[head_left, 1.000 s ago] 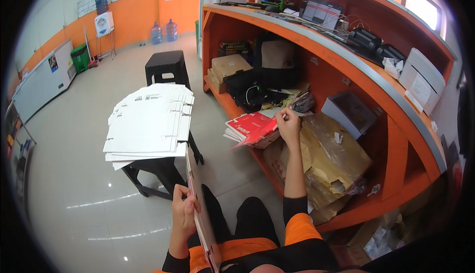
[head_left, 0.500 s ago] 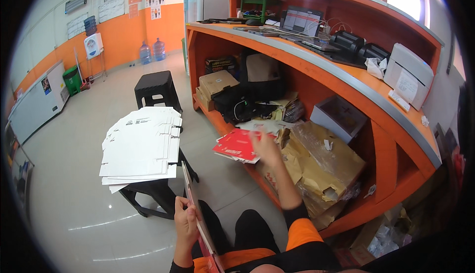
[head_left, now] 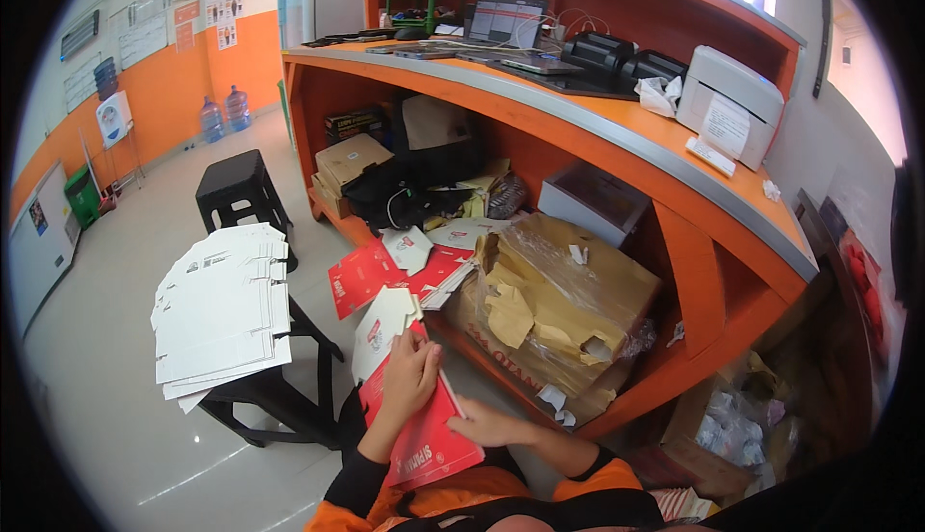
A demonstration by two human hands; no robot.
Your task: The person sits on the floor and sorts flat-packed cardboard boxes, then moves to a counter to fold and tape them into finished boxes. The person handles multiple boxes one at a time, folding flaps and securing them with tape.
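A flat, unfolded red-and-white carton (head_left: 424, 453) slants across my lap. My left hand (head_left: 409, 378) is closed on its upper part, fingers bent over the red face. Lower down, my right hand (head_left: 484, 424) grips the right edge, its fingertips partly hidden. White flaps (head_left: 383, 325) stick out above my left hand. Just beyond lie more red flat cartons (head_left: 361, 277) with white flaps, at the edge of the low shelf. To my left, a stack of white flat cartons (head_left: 226, 310) is fanned out on a black stool (head_left: 252, 399).
An orange counter (head_left: 713, 171) holds a laptop (head_left: 506, 21) and a white label printer (head_left: 730, 103). Torn brown wrapped packaging (head_left: 568, 291) and a white box (head_left: 593, 206) fill the shelf below. Another black stool (head_left: 241, 185) stands farther off. Plastic waste (head_left: 737, 436) lies at the right.
My right hand has come back from the red cartons on the shelf to the carton on my lap. That carton now shows its red face. The view has swung right.
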